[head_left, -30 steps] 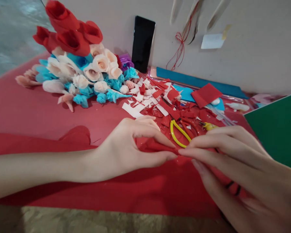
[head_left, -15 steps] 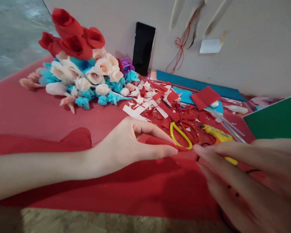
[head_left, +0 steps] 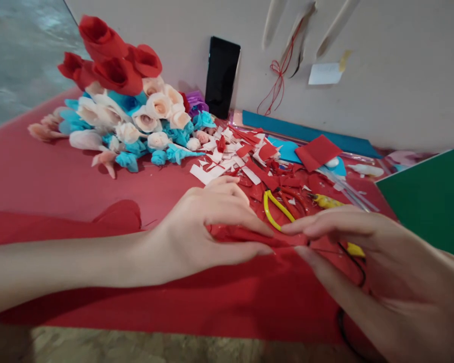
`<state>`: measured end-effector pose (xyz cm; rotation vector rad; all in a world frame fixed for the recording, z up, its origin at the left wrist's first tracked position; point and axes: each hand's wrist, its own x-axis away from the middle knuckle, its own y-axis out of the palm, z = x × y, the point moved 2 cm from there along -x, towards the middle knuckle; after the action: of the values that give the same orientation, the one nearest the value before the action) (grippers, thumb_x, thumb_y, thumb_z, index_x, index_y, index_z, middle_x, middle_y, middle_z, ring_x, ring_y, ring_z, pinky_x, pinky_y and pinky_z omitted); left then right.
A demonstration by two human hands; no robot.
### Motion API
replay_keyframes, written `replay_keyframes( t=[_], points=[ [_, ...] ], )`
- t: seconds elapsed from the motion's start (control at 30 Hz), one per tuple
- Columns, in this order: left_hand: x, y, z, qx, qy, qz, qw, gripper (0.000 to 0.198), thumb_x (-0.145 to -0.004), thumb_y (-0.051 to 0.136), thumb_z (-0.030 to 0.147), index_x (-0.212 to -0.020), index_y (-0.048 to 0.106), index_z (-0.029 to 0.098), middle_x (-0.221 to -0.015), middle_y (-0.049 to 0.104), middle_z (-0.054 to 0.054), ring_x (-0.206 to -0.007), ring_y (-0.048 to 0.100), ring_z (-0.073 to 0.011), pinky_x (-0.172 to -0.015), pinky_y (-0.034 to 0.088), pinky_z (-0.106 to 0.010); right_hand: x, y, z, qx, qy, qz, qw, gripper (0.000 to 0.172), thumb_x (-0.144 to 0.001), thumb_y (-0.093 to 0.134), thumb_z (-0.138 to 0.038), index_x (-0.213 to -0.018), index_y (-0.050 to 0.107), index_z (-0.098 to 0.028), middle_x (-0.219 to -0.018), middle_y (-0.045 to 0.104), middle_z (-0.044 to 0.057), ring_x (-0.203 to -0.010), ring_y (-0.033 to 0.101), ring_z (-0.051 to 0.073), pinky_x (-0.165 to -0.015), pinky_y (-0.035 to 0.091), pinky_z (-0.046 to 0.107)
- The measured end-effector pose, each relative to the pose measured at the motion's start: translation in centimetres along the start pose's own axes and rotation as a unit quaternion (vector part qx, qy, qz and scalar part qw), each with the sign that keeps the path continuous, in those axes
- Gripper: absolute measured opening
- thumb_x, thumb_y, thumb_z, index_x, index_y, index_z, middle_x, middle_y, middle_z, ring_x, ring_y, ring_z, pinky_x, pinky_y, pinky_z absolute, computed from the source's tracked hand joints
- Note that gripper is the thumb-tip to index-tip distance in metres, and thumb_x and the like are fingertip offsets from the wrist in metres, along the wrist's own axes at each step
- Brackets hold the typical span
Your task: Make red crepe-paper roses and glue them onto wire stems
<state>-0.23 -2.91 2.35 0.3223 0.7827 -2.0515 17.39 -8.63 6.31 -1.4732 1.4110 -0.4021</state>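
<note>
Left hand (head_left: 208, 232) closed on a red piece (head_left: 236, 235), right hand (head_left: 389, 272) at its tip

Farthest left, on the red table (head_left: 60, 179), we see a heap of flowers: pink ones (head_left: 41, 131) at the outer side, red ones (head_left: 117, 73) on top, white ones (head_left: 161, 106) and blue ones (head_left: 127, 161) below. Nearer to us, a red sheet (head_left: 30, 224) lies partly under the left forearm, a rounded red patch (head_left: 121, 214) at its far edge.

Next comes the left hand, thumb and forefinger pinching the red piece, which lies low over the table in front of us and narrows towards the right. Beyond it, a phone (head_left: 222, 78) leans upright against the wall (head_left: 401, 65), with red and white scraps (head_left: 230, 159) strewn nearer. A red cord (head_left: 278, 83) hangs on the wall; just past the fingertips lie the pliers (head_left: 267, 212), yellow handles towards us.

On the right, the right hand's thumb and forefinger come close about the tip; we cannot tell whether they grip it. Behind that hand lies a yellow glue gun (head_left: 325, 201), partly covered, and farthest right we find a green board (head_left: 427, 196).
</note>
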Motion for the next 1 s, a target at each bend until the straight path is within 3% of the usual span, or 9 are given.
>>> replay_keyframes(
  t=[0.1,0.23,0.4,0.5,0.63,0.73,0.8,0.93,1.0],
  points=[
    [0.0,0.0,0.0,-0.035,0.027,-0.021,0.999,0.014,-0.074,0.065,0.016,-0.087,0.067,0.021,-0.071,0.068,0.001,-0.069,0.053,-0.0124,-0.072,0.047,-0.029,-0.4,0.5,0.0,-0.042,0.043,-0.033,0.998,0.012,-0.074,0.059,-0.02,-0.083,0.056,-0.027,-0.083,0.065,-0.007,-0.073,0.062,0.01,-0.064,0.05,0.018],
    [0.0,-0.1,0.2,-0.057,0.042,-0.023,0.997,0.014,-0.074,0.066,0.018,-0.088,0.065,0.02,-0.071,0.068,0.001,-0.069,0.051,-0.0123,-0.074,0.046,-0.029,-0.6,1.2,0.0,-0.104,0.071,-0.095,0.988,0.014,-0.073,0.057,-0.011,-0.074,0.053,-0.024,-0.07,0.062,-0.009,-0.062,0.06,0.007,-0.054,0.047,0.014],
    [0.1,0.0,0.3,-0.033,-0.008,-0.004,0.999,0.019,-0.071,0.069,0.021,-0.089,0.064,0.021,-0.071,0.066,0.0,-0.068,0.053,-0.0123,-0.066,0.046,-0.025,-0.8,1.7,0.3,-0.192,0.101,-0.093,0.972,0.018,-0.071,0.059,-0.007,-0.07,0.05,-0.022,-0.069,0.061,-0.008,-0.063,0.06,0.007,-0.055,0.049,0.012],
    [0.2,0.0,0.0,0.035,-0.045,0.012,0.998,0.029,-0.067,0.072,0.021,-0.093,0.063,0.017,-0.077,0.065,-0.002,-0.072,0.057,-0.0134,-0.066,0.048,-0.024,-1.2,2.0,0.7,-0.281,0.13,-0.087,0.947,0.02,-0.071,0.061,-0.008,-0.067,0.046,-0.021,-0.068,0.063,-0.006,-0.06,0.062,0.007,-0.054,0.051,0.011],
    [0.0,0.0,-0.4,0.054,-0.061,-0.039,0.996,0.021,-0.069,0.07,0.018,-0.089,0.064,0.015,-0.076,0.063,-0.001,-0.073,0.056,-0.0118,-0.069,0.047,-0.023,-1.4,2.6,1.1,-0.366,0.186,-0.11,0.905,0.022,-0.07,0.063,-0.009,-0.068,0.044,-0.02,-0.064,0.06,-0.006,-0.054,0.062,0.007,-0.052,0.051,0.011],
    [-0.1,0.0,-0.5,0.047,-0.054,-0.058,0.996,0.013,-0.072,0.067,0.015,-0.085,0.064,0.015,-0.073,0.061,-0.001,-0.072,0.053,-0.0112,-0.069,0.047,-0.023,-1.4,2.8,1.2,-0.389,0.204,-0.115,0.891,0.021,-0.07,0.062,-0.008,-0.069,0.045,-0.02,-0.066,0.06,-0.006,-0.057,0.063,0.008,-0.054,0.052,0.012],
    [-0.2,-0.1,-0.5,0.051,-0.043,-0.046,0.997,0.013,-0.072,0.068,0.015,-0.085,0.064,0.015,-0.072,0.062,-0.001,-0.072,0.053,-0.0116,-0.069,0.046,-0.024,-1.5,2.6,1.3,-0.386,0.204,-0.118,0.892,0.019,-0.07,0.063,-0.01,-0.071,0.047,-0.021,-0.069,0.062,-0.006,-0.06,0.064,0.008,-0.054,0.052,0.012],
    [-0.3,-0.3,-0.2,0.071,-0.034,-0.023,0.997,0.013,-0.071,0.068,0.013,-0.083,0.065,0.016,-0.07,0.062,0.0,-0.07,0.053,-0.011,-0.068,0.046,-0.022,-1.6,1.8,1.3,-0.392,0.192,-0.183,0.881,0.008,-0.078,0.058,-0.016,-0.08,0.053,-0.021,-0.073,0.065,-0.004,-0.067,0.065,0.009,-0.059,0.053,0.014],
    [-0.4,-0.3,-0.1,0.077,-0.032,-0.018,0.996,0.013,-0.071,0.068,0.012,-0.083,0.065,0.015,-0.07,0.063,0.0,-0.068,0.054,-0.0101,-0.067,0.046,-0.022,-1.7,1.3,1.1,-0.395,0.198,-0.176,0.88,0.005,-0.082,0.053,-0.017,-0.083,0.056,-0.021,-0.075,0.067,-0.003,-0.07,0.066,0.009,-0.06,0.053,0.013]
  ],
)
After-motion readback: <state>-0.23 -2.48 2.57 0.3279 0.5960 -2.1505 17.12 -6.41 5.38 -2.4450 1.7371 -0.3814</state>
